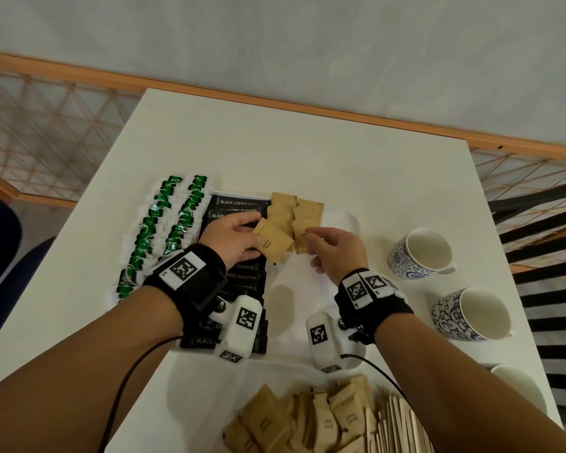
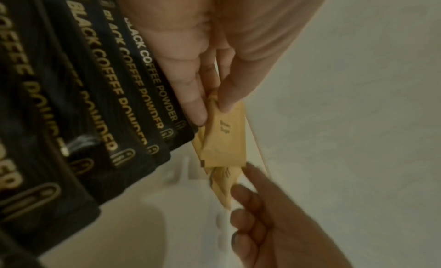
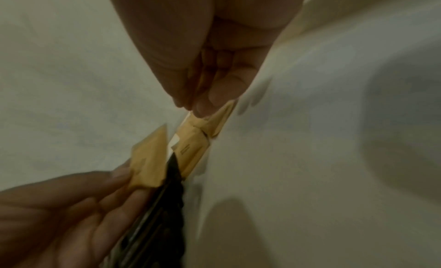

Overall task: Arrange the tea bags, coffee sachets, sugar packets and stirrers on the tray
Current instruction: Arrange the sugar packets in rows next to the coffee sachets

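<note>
Far left I see tea bags (image 1: 164,230) laid in two overlapping rows, then black coffee sachets (image 1: 242,276) fanned down the tray (image 1: 340,220), so each kind keeps its own column. My left hand (image 1: 232,240) has a narrow grip pinching one brown sugar packet (image 1: 273,243), tilted, I judge to continue the sugar rows (image 1: 296,212). My right hand (image 1: 337,253) pinches the end packet there, probably steadying it. Loose sugar (image 1: 307,420) and stirrers (image 1: 396,423) wait on the bench (image 1: 275,142), nearest me.

A refreshment corner: white table (image 1: 307,152), patterned cups (image 1: 419,253), plain wall (image 1: 275,44), wooden rail (image 1: 340,114).
</note>
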Demonstrator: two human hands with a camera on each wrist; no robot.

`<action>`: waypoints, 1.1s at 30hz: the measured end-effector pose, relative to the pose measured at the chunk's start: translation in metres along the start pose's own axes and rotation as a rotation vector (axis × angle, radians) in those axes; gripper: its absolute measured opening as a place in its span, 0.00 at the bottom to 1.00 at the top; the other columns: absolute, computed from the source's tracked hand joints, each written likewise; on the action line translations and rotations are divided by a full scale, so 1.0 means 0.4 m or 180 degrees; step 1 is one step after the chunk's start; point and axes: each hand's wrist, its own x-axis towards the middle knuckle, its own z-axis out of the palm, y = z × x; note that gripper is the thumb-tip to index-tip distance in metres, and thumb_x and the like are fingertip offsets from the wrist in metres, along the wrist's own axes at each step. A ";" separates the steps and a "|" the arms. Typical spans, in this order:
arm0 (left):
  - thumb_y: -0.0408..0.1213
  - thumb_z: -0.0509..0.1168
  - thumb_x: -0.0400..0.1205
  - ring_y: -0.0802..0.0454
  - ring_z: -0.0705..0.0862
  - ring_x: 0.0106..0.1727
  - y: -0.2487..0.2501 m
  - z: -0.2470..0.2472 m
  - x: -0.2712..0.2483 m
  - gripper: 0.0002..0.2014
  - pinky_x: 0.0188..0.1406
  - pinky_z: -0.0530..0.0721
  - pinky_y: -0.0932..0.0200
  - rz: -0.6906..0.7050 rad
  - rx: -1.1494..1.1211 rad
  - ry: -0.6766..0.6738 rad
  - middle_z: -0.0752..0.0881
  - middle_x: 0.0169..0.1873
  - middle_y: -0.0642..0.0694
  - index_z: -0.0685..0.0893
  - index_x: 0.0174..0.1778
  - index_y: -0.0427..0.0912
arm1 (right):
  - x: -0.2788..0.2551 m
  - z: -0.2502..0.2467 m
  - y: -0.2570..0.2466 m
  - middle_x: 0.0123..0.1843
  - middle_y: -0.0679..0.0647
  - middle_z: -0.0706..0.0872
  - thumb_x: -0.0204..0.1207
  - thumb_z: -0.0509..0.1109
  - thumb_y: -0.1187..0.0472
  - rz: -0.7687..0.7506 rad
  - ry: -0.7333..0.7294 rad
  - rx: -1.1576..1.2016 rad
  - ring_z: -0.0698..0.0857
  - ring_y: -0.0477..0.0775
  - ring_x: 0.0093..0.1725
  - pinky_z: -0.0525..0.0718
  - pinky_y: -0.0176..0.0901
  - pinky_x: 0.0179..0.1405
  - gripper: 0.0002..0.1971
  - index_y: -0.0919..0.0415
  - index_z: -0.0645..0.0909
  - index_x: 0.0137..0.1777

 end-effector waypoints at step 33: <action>0.27 0.65 0.80 0.44 0.85 0.56 -0.043 0.089 -0.011 0.07 0.59 0.85 0.52 -0.0045 0.0339 -0.0044 0.85 0.49 0.42 0.83 0.44 0.45 | 0.050 -0.004 -0.005 0.55 0.48 0.74 0.69 0.77 0.53 -0.0339 -0.0115 -0.1793 0.75 0.45 0.45 0.72 0.36 0.47 0.19 0.51 0.77 0.58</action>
